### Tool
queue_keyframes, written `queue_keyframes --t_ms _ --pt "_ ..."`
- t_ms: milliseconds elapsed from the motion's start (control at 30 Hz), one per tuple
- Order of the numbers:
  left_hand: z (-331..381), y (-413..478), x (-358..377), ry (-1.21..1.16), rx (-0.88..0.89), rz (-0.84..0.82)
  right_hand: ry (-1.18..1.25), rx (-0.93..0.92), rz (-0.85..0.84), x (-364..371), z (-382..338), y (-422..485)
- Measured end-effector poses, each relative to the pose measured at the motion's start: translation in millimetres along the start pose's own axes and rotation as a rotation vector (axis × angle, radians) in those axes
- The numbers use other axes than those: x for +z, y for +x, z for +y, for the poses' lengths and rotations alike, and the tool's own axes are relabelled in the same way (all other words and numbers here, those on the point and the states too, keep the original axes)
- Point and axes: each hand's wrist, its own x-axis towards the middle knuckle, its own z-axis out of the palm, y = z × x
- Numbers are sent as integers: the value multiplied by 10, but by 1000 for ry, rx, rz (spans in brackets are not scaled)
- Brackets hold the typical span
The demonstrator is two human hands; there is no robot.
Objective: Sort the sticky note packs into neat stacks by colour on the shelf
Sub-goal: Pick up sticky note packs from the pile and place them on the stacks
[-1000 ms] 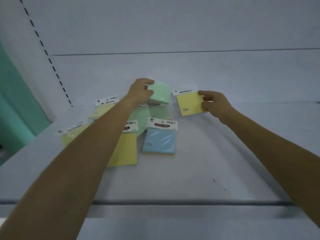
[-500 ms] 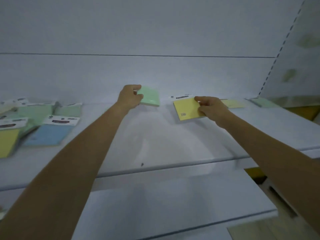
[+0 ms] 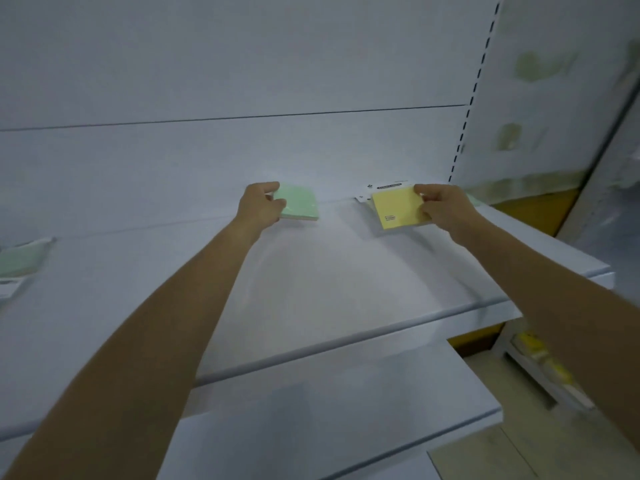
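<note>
From the head view, your left hand [image 3: 260, 206] pinches a green pack [image 3: 300, 204] and your right hand [image 3: 441, 207] grips a yellow pack [image 3: 398, 208], both held over the back of the white shelf [image 3: 311, 271]. You look to be carrying 2 packs to the right end. More green packs [image 3: 20, 259] lie far left. Next, set each down squarely on its own colour's spot, well apart.

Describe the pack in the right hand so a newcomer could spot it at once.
Start at the white shelf and follow its back edge toward the slotted upright on the right. There the right hand grips a yellow pack. Unlike the green pack in the left hand, it shows a white printed header card.
</note>
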Motion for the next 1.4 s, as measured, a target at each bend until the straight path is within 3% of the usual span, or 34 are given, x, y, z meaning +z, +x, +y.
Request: queue_keyframes --t_ms 167,333,733,1100,1267,1400 --pt "-1 105 242 -16 -19 7 -18 18 29 -119 80 373" --pt "-55 120 448 -29 -54 60 -50 4 -59 7 78 673" --pt "-170 222 574 29 -84 127 -319 -139 -157 267 388 909" --pt "-216 197 585 7 -86 148 -256 -211 -192 160 478 804" --pt "27 225 642 -65 -23 147 -248 -355 -58 134 375 822" --pt "378 247 877 -173 29 97 41 -304 -224 138 165 754"
